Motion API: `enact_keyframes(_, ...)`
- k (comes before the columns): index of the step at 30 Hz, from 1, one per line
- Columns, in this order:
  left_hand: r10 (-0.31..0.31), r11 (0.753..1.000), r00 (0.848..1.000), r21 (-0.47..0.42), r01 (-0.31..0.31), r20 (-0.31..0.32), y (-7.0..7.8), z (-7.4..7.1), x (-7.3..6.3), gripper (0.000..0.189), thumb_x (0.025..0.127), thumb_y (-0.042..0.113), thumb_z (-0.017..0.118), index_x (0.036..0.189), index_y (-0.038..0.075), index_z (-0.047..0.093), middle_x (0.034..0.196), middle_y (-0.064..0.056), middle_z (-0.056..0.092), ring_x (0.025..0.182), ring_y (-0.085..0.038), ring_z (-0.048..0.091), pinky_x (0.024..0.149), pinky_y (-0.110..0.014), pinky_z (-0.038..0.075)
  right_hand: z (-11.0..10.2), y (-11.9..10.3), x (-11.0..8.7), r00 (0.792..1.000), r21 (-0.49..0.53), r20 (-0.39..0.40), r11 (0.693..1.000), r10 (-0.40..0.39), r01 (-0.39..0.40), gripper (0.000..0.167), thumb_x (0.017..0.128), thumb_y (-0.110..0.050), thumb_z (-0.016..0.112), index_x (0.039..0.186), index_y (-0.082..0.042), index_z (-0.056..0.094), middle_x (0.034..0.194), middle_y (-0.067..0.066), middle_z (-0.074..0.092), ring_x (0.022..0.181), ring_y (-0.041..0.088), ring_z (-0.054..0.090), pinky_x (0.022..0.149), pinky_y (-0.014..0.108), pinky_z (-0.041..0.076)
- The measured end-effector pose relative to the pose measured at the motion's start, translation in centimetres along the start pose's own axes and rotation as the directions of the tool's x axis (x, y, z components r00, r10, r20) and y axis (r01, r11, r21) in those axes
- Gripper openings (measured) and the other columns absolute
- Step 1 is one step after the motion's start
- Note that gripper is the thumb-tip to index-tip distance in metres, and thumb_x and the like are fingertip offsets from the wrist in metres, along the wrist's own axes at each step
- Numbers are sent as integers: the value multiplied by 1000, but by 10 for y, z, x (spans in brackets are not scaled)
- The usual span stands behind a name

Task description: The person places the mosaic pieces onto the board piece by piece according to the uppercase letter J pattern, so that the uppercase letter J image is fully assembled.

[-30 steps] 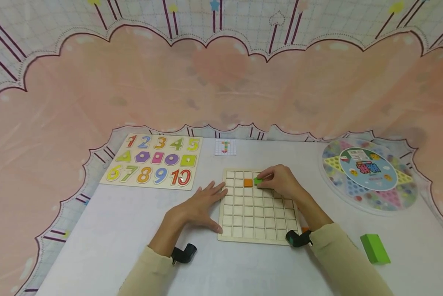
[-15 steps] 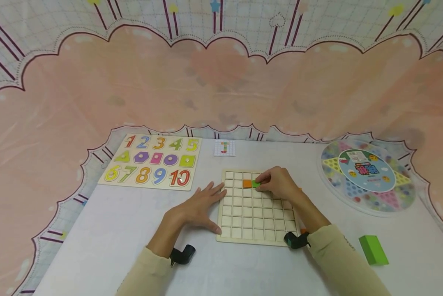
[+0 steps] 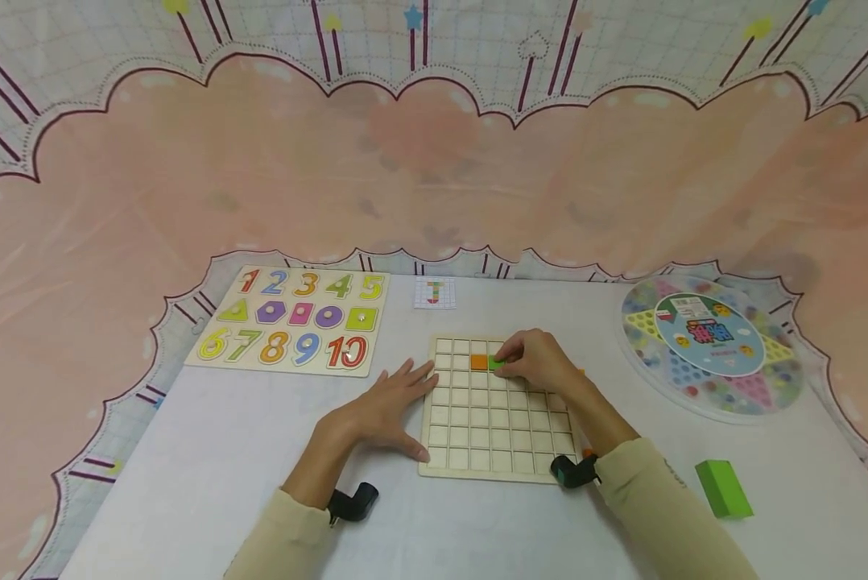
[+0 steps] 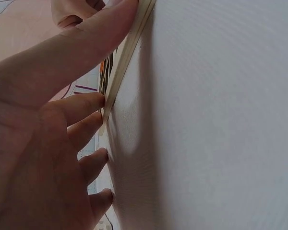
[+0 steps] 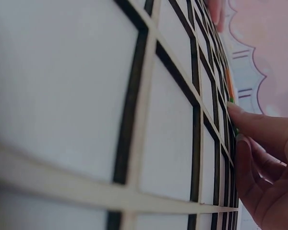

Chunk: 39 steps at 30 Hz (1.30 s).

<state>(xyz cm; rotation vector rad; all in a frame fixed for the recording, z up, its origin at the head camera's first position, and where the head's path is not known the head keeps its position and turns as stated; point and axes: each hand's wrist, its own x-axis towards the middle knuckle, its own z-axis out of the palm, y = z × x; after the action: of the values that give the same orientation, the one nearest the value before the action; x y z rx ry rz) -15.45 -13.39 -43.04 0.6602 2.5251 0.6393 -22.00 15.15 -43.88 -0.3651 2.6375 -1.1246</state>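
Note:
A wooden grid board (image 3: 480, 439) lies flat on the white table, with an orange square tile (image 3: 479, 362) in a cell of its second row from the back. Beside that tile, on its right, my right hand (image 3: 543, 364) pinches a green square tile (image 3: 495, 363) between thumb and fingers, right at the cell. In the right wrist view the fingertips of the right hand (image 5: 264, 158) partly cover the green tile. My left hand (image 3: 379, 412) is spread along the board's left side, thumb at the near corner and fingertips at the edge, as the left wrist view also shows.
A number-and-shape puzzle (image 3: 256, 329) lies at the back left, near a small card with a coloured J (image 3: 435, 292). On the right are a round game board (image 3: 709, 334) and a green block (image 3: 724, 489). Orange pieces (image 3: 588, 453) peek out by the right forearm.
The green tile has come down from a slightly raised position to lie level beside the orange tile, still in my right hand's pinch. My left hand stays at the board's edge.

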Motion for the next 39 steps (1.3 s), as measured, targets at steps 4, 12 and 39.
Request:
enact_keyframes(4,10,1000,1000,-6,-10,-8,0,0,1,114,68,41,94,160,11,34,174,-6,17,163,-35,6,131,-62,7,-1,0,1,1000,-8,-4,1000,-13,13,13,85,-11,82,97,-6,79,98,11,75,84,16,65,76,28,54)
enact_keyframes(12,14,1000,1000,9,-14,-12,-4,3,0,116,68,44,93,161,12,31,174,-6,18,162,-37,6,129,-66,8,0,-2,2,1000,-27,27,1000,-2,3,15,87,-12,81,101,-7,78,102,10,74,91,18,65,83,31,55)
enact_keyframes(39,3,1000,1000,-8,-3,8,1,0,0,114,70,42,92,161,13,31,174,-2,16,163,-34,3,131,-61,5,-55,4,-31,999,11,-43,999,-33,33,44,95,-20,72,136,-8,62,140,17,62,129,36,57,101,52,56)
